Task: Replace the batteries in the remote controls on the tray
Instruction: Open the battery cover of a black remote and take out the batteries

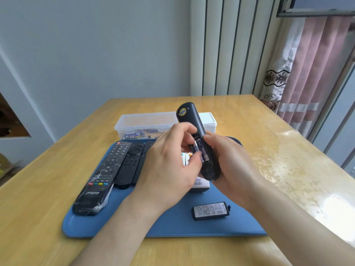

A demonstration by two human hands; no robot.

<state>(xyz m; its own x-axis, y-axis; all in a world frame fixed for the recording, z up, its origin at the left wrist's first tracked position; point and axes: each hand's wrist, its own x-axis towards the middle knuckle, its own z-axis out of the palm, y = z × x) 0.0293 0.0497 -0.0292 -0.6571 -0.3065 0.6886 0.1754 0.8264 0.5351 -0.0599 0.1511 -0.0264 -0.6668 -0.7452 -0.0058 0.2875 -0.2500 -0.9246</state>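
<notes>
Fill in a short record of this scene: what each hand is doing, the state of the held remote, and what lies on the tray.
Left hand: pinches one of two batteries in the open compartment
Right hand: grips the held remote, back facing up
Tray: blue; holds wrapped remote, black remote, loose labelled cover
Behind tray: clear box with spare batteries

Dark remote [189, 120] (batteries [200, 150] inside) over tray [172, 223]

One wide-angle view, worn on the person's head, looks forward and down over the table [269, 143], close above the left hand [167, 167] and right hand [232, 166], both over the blue tray [172, 225]; beyond the tray it reaches the wall [96, 54] and curtain [317, 73].
</notes>
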